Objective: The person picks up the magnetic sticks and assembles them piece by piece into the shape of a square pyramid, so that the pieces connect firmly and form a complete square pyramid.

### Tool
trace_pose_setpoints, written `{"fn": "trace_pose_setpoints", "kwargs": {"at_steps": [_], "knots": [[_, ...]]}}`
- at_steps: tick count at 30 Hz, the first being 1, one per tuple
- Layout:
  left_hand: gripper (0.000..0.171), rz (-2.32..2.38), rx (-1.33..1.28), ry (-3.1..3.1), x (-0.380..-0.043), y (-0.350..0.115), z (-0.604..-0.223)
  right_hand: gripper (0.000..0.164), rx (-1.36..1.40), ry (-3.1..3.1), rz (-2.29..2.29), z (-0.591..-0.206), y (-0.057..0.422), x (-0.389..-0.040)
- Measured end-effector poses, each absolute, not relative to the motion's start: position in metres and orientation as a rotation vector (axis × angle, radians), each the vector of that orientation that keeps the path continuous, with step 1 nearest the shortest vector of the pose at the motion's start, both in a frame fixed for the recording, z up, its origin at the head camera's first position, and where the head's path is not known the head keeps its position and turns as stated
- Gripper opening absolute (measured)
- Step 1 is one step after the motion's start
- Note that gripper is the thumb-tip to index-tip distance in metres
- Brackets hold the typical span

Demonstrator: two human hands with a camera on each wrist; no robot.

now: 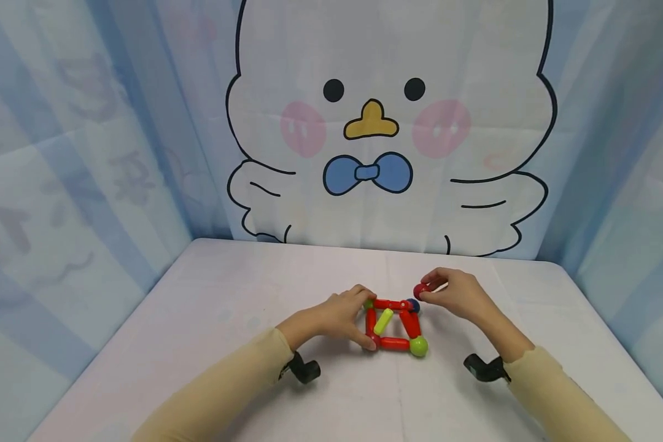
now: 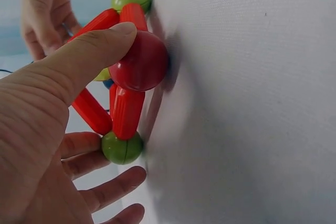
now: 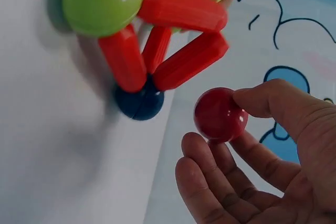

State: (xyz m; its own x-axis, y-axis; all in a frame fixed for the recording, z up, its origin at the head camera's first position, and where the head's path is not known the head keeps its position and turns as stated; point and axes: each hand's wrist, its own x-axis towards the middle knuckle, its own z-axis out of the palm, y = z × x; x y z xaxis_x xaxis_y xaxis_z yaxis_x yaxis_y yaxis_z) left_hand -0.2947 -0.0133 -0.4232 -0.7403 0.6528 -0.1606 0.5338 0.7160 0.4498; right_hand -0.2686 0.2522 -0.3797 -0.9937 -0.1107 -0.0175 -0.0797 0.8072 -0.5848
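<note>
A frame of magnetic building rods and balls lies on the table, with red rods [image 1: 395, 344] along its sides. Its corners are a red ball [image 2: 140, 61], a near green ball [image 1: 418, 346], a far green ball [image 2: 122, 148] and a blue ball [image 3: 140, 100]. More red rods [image 3: 191, 61] and a yellow-green rod [image 1: 383, 321] slant upward from the corners. My left hand [image 1: 337, 316] grips the left side, thumb on the red corner ball, fingers at the far green ball. My right hand [image 1: 461, 294] pinches a loose red ball [image 3: 219, 115] beside the blue one.
The white table [image 1: 243, 294] runs back to a curtain [image 1: 486, 147] printed with a cartoon bird. More curtain hangs at both sides. Black wrist cameras [image 1: 304, 368] sit below both hands.
</note>
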Motion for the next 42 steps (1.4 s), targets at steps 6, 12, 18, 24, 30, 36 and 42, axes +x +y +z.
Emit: {"fn": "trace_pose_setpoints", "kwargs": {"at_steps": [6,12,18,24,30,36,42], "knots": [[0.096,0.514,0.928,2.622,-0.295,-0.013,-0.421,0.035,-0.25,2.919,-1.05,-0.369,0.231,-0.256],[0.096,0.488,0.939,2.631,-0.295,-0.012,-0.418,0.036,-0.36,2.88,-1.061,-0.369,0.222,-0.25],[0.096,0.493,0.932,2.616,-0.296,-0.011,-0.416,0.039,-0.308,2.868,-1.022,-0.373,0.224,-0.246],[0.067,0.75,0.895,2.575,-0.3,-0.016,-0.417,0.045,-0.357,2.816,-0.999,-0.381,0.228,-0.243],[0.02,0.884,0.962,2.649,-0.293,-0.01,-0.417,0.034,-0.405,2.844,-1.036,-0.381,0.224,-0.24],[0.012,0.972,0.929,2.677,-0.288,-0.003,-0.418,0.031,-0.369,2.879,-0.996,-0.38,0.22,-0.24],[0.01,1.04,0.921,2.631,-0.287,-0.003,-0.42,0.033,-0.366,2.905,-0.946,-0.382,0.217,-0.24]]}}
